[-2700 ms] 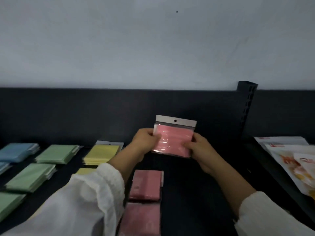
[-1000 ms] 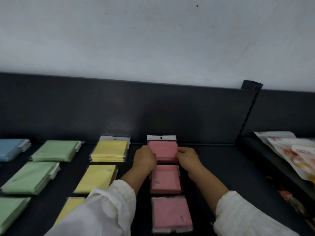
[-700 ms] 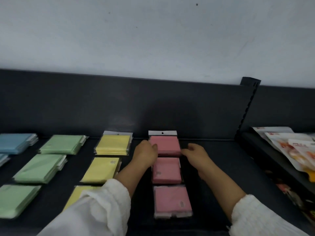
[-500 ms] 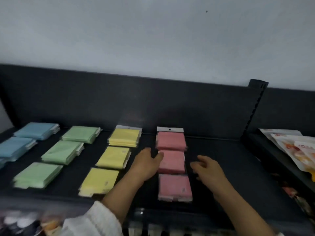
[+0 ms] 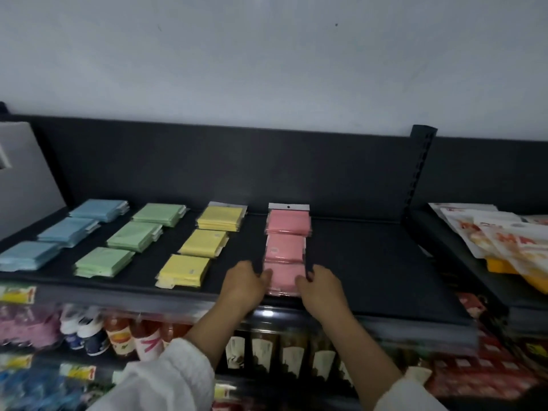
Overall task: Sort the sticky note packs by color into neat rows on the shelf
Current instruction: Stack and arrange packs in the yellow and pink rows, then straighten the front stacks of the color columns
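Nearest, two white sleeves reach up from the bottom edge over a blurred lower shelf of bottles and jars [image 5: 267, 348], whose labels are too smeared to read. The left hand [image 5: 243, 284] and right hand [image 5: 321, 287] bracket the nearest pink sticky note pack in clear wrap [image 5: 285, 277] at the front lip of the flat black metal shelf [image 5: 370, 262]; the fingers lie loosely curled against its two side edges, pressing rather than lifting. Behind it sit the middle pink pack [image 5: 284, 246], with a small unreadable mark, and the back pink pack [image 5: 289, 221], whose white header card has a hang hole. Leftwards run a row of three yellow packs [image 5: 203, 243], a row of three green packs [image 5: 133, 237] and a row of three blue packs [image 5: 66, 231]. Far right, white printed pouches [image 5: 498, 232] show red lettering, illegible.
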`<state>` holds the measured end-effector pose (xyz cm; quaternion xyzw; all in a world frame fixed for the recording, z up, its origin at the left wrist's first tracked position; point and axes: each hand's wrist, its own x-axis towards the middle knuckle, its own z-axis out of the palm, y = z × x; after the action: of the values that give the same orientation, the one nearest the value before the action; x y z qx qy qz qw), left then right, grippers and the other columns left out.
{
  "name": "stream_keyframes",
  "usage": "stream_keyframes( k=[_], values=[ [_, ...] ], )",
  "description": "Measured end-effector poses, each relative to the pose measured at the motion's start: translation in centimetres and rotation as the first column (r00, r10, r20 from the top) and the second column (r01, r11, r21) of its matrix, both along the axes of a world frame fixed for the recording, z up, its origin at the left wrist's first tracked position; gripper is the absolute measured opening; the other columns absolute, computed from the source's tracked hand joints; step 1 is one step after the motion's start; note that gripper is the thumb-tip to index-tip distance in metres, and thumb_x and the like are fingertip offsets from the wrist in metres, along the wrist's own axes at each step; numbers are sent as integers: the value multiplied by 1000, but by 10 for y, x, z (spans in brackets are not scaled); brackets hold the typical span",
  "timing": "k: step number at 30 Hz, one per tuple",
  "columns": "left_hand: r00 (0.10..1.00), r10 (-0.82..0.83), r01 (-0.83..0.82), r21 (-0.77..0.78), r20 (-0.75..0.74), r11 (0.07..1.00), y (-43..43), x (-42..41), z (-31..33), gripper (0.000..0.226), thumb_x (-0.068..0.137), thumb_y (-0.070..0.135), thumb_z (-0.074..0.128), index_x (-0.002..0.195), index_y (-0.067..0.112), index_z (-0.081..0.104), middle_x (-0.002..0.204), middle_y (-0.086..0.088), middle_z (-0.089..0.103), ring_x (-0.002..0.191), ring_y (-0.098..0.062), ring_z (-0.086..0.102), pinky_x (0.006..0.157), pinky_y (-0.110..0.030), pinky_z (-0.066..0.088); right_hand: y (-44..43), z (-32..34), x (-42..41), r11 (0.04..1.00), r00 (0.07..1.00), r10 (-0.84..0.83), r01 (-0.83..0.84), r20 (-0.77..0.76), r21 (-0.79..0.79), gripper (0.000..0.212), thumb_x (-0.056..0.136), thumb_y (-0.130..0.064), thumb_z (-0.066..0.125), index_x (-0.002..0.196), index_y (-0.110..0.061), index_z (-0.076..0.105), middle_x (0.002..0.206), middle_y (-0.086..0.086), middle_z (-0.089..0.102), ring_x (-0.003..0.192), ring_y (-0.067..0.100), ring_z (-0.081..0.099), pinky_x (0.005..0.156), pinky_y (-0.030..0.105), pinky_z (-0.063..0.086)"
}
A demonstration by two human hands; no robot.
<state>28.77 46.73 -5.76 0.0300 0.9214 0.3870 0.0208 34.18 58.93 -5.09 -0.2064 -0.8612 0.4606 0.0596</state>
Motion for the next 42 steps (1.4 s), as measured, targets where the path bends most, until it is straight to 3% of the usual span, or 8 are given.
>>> stream_keyframes(
  k=[5,11,20,25,28,32,38,42],
  values=[
    [999,-20,18,-105,-24,994,4,1,-5,34,90,35,55,98,2,62,95,-11,66,75,-19,53,62,-24,36,-4,-3,-1,992,998,-54,51,25,116,15,94,-16,46,92,-6,57,93,10,60,80,21,59,67,32,50],
    [996,-46,35,-142,-73,989,6,11,-5,27,93,30,51,78,10,58,79,-7,60,71,-19,54,58,-24,35,-10,-4,3,982,997,-65,56,45,183,15,93,-14,47,100,-8,59,101,10,63,89,24,62,80,40,55],
    [952,-92,66,-98,-291,993,-9,25,4,35,100,30,32,88,8,56,84,-13,63,77,-28,58,62,-28,32,-8,14,20,998,994,-10,17,-105,61,32,97,-11,39,128,-6,43,113,5,55,85,13,50,74,26,45],
    [813,-42,35,-22,-581,999,-53,19,20,32,99,28,35,105,8,60,86,-14,68,79,-31,63,62,-31,39,-44,23,5,995,945,81,-58,-317,82,11,96,-13,40,104,-13,48,89,3,58,71,14,55,57,23,44],
    [786,-8,10,-1,-618,1000,-91,4,19,31,99,25,39,110,6,61,94,-16,69,86,-32,63,71,-35,46,-82,16,-13,986,948,166,-164,-273,28,30,95,-18,44,124,-13,45,119,-2,57,102,16,57,84,26,48],
    [892,29,-82,-99,-450,992,-140,-27,4,39,97,31,39,120,2,54,108,-22,65,102,-36,58,81,-40,48,-124,11,-32,976,967,217,-218,-136,4,60,95,-22,48,147,-11,21,146,8,39,127,23,45,101,31,38],
    [987,-55,41,-93,-149,995,-174,-67,-15,42,96,39,39,104,3,58,107,-21,63,100,-35,58,80,-34,45,-163,6,-62,993,994,95,-98,46,66,42,95,-28,48,129,-3,43,130,14,52,117,27,51,91,29,42],
    [981,-163,161,-23,-107,987,-182,-76,-16,38,96,35,44,110,4,61,110,-15,64,101,-28,59,75,-26,40,-175,-4,-73,990,999,-49,46,21,131,15,91,-22,50,85,-8,52,86,2,56,86,24,56,65,28,43]
  ],
)
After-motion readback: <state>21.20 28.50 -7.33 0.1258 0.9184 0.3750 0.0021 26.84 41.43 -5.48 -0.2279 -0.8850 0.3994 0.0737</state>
